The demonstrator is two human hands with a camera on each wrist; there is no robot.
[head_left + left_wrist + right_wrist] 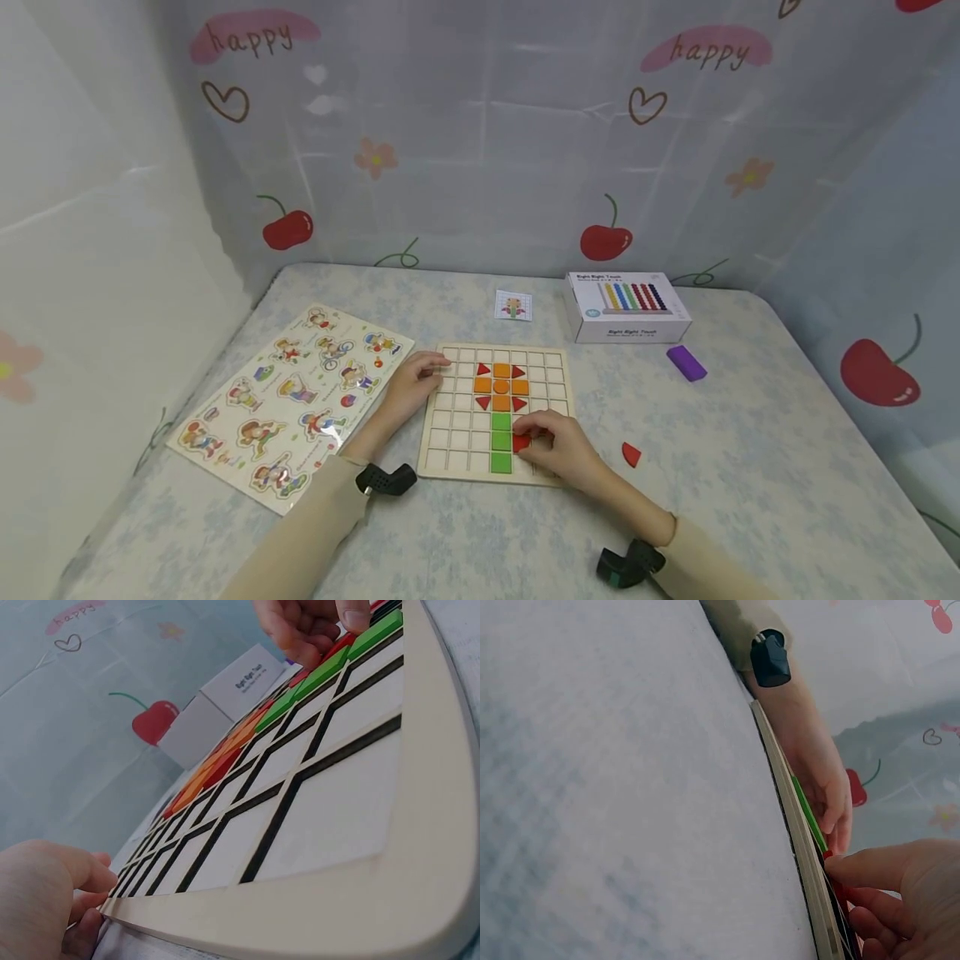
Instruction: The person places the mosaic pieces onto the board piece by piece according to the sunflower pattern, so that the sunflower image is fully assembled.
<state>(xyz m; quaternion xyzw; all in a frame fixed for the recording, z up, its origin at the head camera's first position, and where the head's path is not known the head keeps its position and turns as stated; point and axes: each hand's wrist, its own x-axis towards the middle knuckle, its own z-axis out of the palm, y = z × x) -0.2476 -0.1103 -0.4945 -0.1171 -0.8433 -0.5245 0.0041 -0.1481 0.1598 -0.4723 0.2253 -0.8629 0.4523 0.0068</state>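
Note:
A wooden grid board (457, 479) lies on the table, with orange squares (482, 385), an orange disc (501, 387), red triangles (482, 402) and a column of green squares (501, 462) set in its cells. My left hand (415, 386) holds the board's left edge near the far corner, fingertips at the rim in the left wrist view. My right hand (564, 450) pinches a red piece (520, 442) between thumb and fingers, just right of the green column. The fingers hide part of that piece, so its full shape cannot be told. A loose red quarter-circle (632, 454) lies right of the board.
To the left lies a picture puzzle board (255, 400) with cartoon figures. Behind the grid board are a small pattern card (513, 305) and a white box (628, 308). A purple block (686, 364) lies in front of the box. Printed curtains stand around the table.

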